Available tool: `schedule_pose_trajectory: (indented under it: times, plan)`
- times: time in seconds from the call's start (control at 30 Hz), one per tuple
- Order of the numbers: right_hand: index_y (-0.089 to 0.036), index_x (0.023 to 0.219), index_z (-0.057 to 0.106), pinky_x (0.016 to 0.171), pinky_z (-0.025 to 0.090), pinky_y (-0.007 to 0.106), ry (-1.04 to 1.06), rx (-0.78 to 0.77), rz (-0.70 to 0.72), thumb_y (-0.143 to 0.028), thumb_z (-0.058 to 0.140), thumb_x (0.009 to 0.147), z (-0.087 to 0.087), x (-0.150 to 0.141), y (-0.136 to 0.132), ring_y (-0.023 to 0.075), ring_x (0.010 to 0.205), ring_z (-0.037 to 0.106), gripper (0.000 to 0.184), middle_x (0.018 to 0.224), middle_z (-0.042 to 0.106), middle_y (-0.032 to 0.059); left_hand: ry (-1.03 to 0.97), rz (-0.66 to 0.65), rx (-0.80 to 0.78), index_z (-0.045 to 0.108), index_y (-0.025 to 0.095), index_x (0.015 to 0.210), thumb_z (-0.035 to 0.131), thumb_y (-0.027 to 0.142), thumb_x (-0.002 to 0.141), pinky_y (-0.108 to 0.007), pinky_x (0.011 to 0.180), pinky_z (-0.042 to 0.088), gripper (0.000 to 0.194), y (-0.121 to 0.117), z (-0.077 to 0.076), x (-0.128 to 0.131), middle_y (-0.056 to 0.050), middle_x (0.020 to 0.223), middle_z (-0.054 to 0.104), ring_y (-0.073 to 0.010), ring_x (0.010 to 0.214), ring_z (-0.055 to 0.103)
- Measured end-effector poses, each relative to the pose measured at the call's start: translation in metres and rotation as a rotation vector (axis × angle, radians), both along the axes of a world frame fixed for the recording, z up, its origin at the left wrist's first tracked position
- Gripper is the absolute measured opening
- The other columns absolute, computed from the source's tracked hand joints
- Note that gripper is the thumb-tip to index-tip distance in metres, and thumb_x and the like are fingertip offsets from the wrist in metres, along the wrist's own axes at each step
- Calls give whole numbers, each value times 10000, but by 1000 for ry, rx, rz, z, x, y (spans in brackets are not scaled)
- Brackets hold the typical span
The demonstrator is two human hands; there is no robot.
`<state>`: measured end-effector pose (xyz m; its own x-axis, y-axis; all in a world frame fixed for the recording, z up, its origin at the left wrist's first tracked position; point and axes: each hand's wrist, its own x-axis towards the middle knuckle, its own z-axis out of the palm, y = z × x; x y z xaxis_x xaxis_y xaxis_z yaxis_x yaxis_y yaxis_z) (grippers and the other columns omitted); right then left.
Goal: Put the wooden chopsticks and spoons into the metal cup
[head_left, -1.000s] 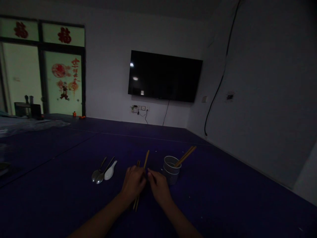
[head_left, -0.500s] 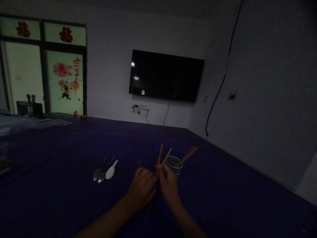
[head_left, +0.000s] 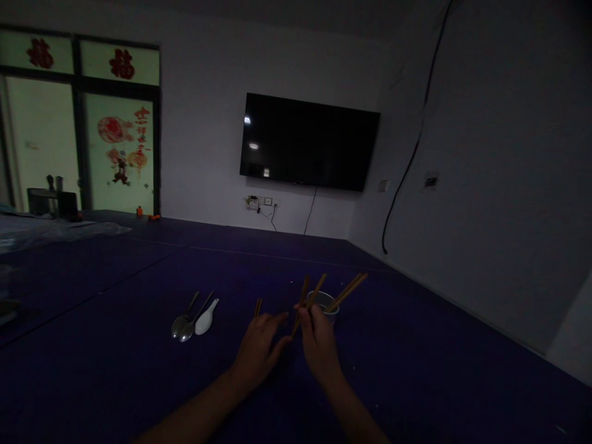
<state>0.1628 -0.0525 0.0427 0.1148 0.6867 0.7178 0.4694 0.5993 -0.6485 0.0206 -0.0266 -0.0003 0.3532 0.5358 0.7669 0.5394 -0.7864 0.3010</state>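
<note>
Angling both forearms [head_left: 198, 398] inward and clamping two chopsticks [head_left: 316, 291] in the right hand [head_left: 319, 342], right in front of the grey cup [head_left: 335, 317]! Holding the left hand [head_left: 256, 348] close by, spread wide between thumb and fingers. All above a purple bench [head_left: 416, 376], well short of its far edge, below a dark television [head_left: 309, 145]. Dim in here, brighter at glass doors [head_left: 118, 148] beyond the far left corner.
</note>
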Motion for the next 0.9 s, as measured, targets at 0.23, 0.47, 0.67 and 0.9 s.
schedule_pose_trajectory:
  times: [0.23,0.47,0.67,0.9]
  plan:
    - [-194,866,593,623,438,252,-53,-79,82,-473,381,895,-2,-4,1,176,747,597,351,780,641,35,43,-119,-39,402,227,1294,393,294,914,-393,857,468,386,-6,0,4,-93,1096,605,-208,1001,560]
    - [-192,890,600,651,447,260,-57,-67,68,-460,395,894,-1,-1,1,178,754,609,338,800,651,43,77,-107,-24,361,219,1311,402,266,908,-378,822,467,408,-7,4,4,-88,1056,612,-205,951,564]
    - [-190,913,608,677,449,274,-109,-30,37,-417,399,902,-2,0,1,179,754,615,309,816,660,52,151,-46,28,353,199,1308,401,278,911,-360,775,465,408,-4,5,3,-82,1007,621,-202,893,569]
    - [-191,936,610,657,453,277,-133,-39,15,-408,406,896,-1,0,1,178,720,613,300,802,658,49,215,-13,9,421,198,1229,396,261,909,-345,764,439,327,-2,4,2,-72,987,626,-200,877,569]
